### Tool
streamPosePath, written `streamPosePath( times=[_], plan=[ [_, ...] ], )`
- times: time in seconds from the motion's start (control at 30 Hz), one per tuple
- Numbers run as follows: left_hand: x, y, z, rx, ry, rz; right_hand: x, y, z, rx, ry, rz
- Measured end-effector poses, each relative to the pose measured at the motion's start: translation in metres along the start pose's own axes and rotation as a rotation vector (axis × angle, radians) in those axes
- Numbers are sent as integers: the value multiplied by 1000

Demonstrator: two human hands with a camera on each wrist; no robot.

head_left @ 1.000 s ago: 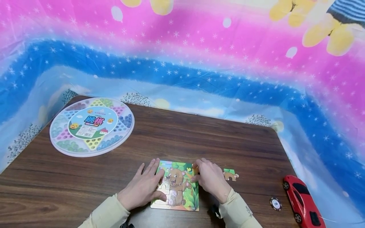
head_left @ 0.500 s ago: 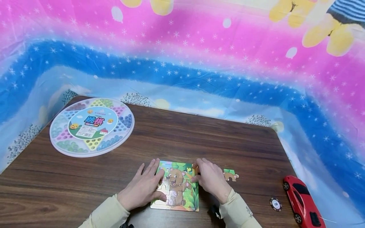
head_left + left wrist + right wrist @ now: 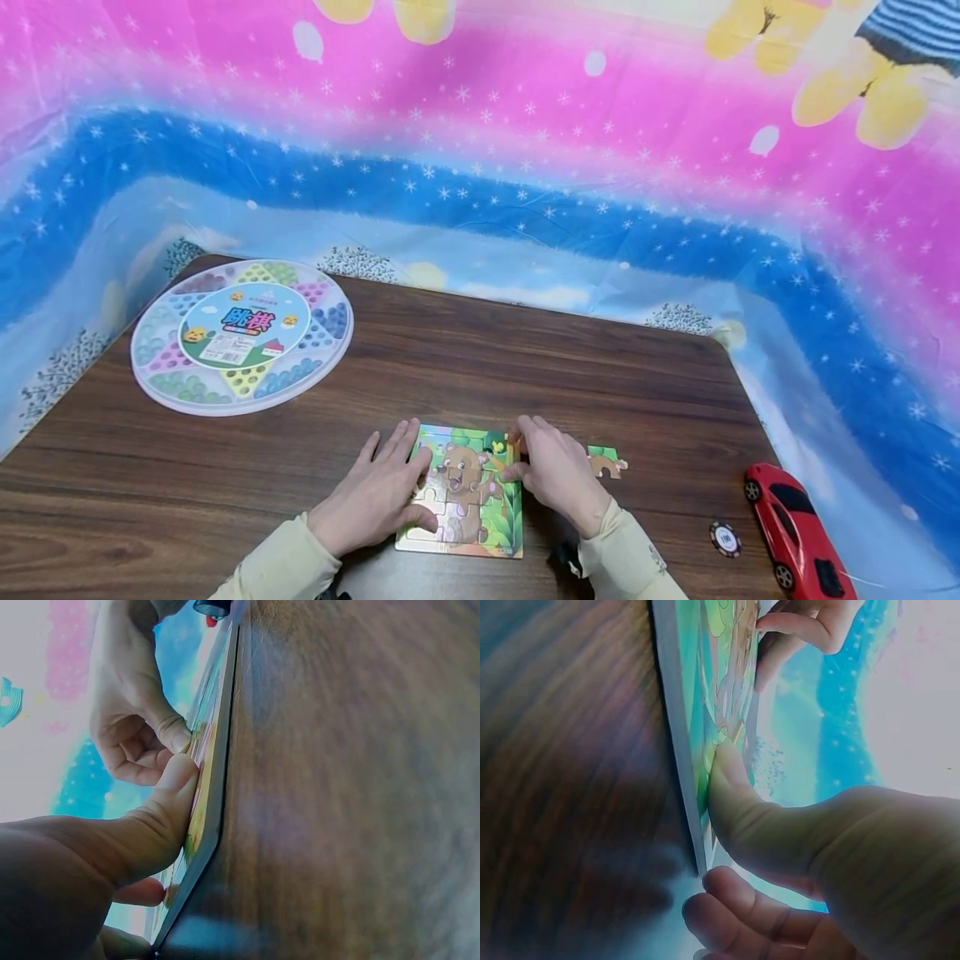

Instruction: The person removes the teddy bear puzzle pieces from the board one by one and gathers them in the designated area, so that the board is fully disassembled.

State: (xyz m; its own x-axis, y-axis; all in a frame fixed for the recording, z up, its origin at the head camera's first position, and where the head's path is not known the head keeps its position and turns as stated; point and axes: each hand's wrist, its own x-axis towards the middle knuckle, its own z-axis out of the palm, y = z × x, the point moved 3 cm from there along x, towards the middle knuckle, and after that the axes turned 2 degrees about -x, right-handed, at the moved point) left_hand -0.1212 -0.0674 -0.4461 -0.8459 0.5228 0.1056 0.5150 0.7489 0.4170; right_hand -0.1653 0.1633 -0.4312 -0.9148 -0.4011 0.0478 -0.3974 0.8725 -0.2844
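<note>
A bear jigsaw puzzle in a flat square tray lies at the table's near middle. My left hand rests along its left side, fingers extended and thumb across the lower left pieces. At the upper right edge my right hand pinches a jigsaw piece between thumb and index finger, much of it hidden by the hand. In the right wrist view the right thumb presses on the picture surface with the other fingers curled beside the tray's edge. A loose jigsaw piece, brown and green, lies just right of this hand.
A round Chinese checkers set with coloured marbles sits at the back left. To the right are a 100-marked poker chip and a red toy car. A patterned curtain hangs behind the wooden table.
</note>
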Motion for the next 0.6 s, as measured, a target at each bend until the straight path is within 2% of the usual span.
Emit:
streamPosePath(
  times=[0.17, 0.37, 0.6],
  plan=[
    [-1, 1, -1, 4, 5, 14, 0, 0, 0, 3, -29, 16],
    [-1, 1, -1, 10, 10, 18, -1, 0, -3, 8, -70, -5],
    [-1, 0, -1, 1, 3, 11, -1, 1, -2, 4, -74, 2]
  ],
)
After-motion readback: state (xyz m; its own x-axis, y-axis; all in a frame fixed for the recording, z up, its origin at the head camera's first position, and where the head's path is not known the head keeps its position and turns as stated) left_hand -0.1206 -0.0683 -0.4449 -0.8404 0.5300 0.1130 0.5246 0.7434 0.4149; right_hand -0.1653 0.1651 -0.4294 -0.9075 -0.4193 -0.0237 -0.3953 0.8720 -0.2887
